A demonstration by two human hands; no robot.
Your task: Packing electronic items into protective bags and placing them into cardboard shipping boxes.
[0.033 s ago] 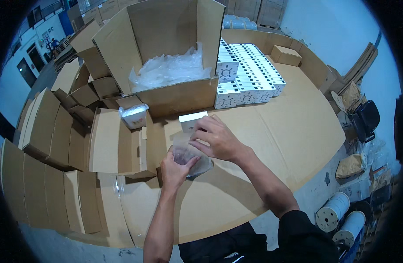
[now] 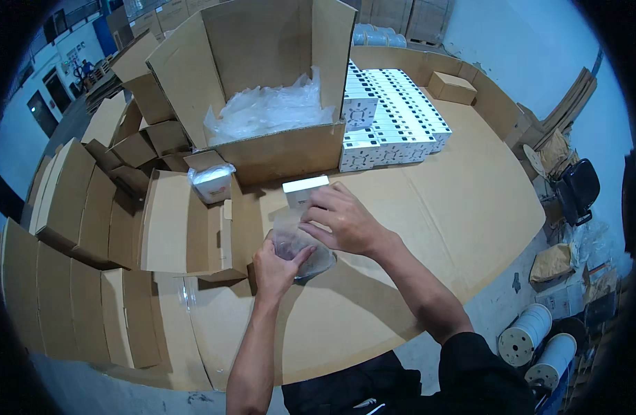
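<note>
My left hand [image 2: 275,270] grips the near left side of a clear plastic bag [image 2: 290,238], its thumb lying across the front. At the bag's upper right edge, the curled fingers of my right hand [image 2: 342,221] are pinched together on the plastic. Whether something lies inside the bag is hard to make out. Just beyond the hands a small white box [image 2: 305,185] stands on the cardboard-covered table [image 2: 428,249]. An open brown carton [image 2: 172,221] sits to the left, with a plastic-wrapped white box [image 2: 213,183] in its far end.
A large open carton [image 2: 283,155] at the back holds a heap of clear plastic bags [image 2: 273,107]. Right of it stand rows of white patterned boxes [image 2: 394,117]. Several brown cartons [image 2: 62,290] line the left edge. A closed brown box [image 2: 451,88] lies far right.
</note>
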